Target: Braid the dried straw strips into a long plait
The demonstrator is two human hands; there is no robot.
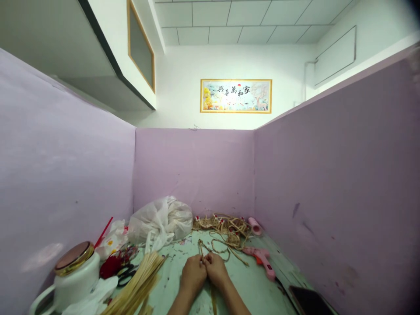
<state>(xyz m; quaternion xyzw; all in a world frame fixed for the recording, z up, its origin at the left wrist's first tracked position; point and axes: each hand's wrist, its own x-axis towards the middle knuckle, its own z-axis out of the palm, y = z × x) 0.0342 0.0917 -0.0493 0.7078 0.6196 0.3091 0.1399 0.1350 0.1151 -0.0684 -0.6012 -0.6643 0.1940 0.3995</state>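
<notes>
My left hand point(193, 272) and my right hand point(215, 267) meet at the middle of the table, both closed, fingertips pinched together. Between them they grip a tan straw strand point(214, 299), whose flat tail hangs down between my wrists. A thin twisted length point(201, 246) rises from the fingertips and curves away over the tabletop. The exact grip point is hidden by my fingers. Just beyond lies a loose tan cord point(226, 246), and left of my hands a bundle of pale straw point(141, 280) is spread.
A pink glue gun point(262, 258) and a dark phone point(308, 299) lie to the right. Finished-looking straw pieces point(226, 224) and a pink roll point(255, 226) sit at the back. Leftward stand a plastic bag point(162, 221), black scissors point(127, 274), red yarn point(110, 266) and a lidded white mug point(77, 271). Purple partitions point(193, 170) enclose the table.
</notes>
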